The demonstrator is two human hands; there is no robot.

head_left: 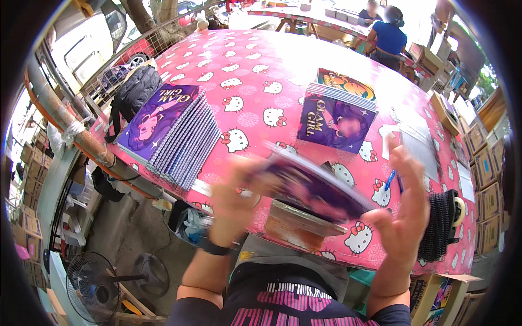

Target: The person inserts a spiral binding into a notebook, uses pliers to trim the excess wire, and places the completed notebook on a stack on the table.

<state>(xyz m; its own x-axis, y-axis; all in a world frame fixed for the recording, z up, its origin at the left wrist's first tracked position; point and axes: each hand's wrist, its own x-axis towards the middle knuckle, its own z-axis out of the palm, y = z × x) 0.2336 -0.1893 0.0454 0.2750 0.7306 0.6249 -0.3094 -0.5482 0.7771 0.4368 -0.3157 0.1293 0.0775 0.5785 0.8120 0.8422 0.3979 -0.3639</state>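
A purple-covered notebook (321,187), smeared by motion, is held tilted above the near part of the table. My left hand (236,187), also blurred, is closed on its left end. At the opposite end my right hand (405,201) is open, its fingers stretched upward and its thumb at the notebook's corner. Below the notebook, a flat brown block or board (293,225) lies at the table edge. To the left stands a tall stack of spiral-bound notebooks (163,125) with purple covers. Farther off, a smaller stack of notebooks (337,119) has purple and orange covers showing.
A pink patterned cloth (247,103) covers the table. On the right lie a blue pen (390,179), black binding coils (436,225), a tape roll (459,212) and clear plastic sheets (416,146). A dark backpack (138,89) sits far left; a fan (95,285) stands below. Two people (390,35) are beyond.
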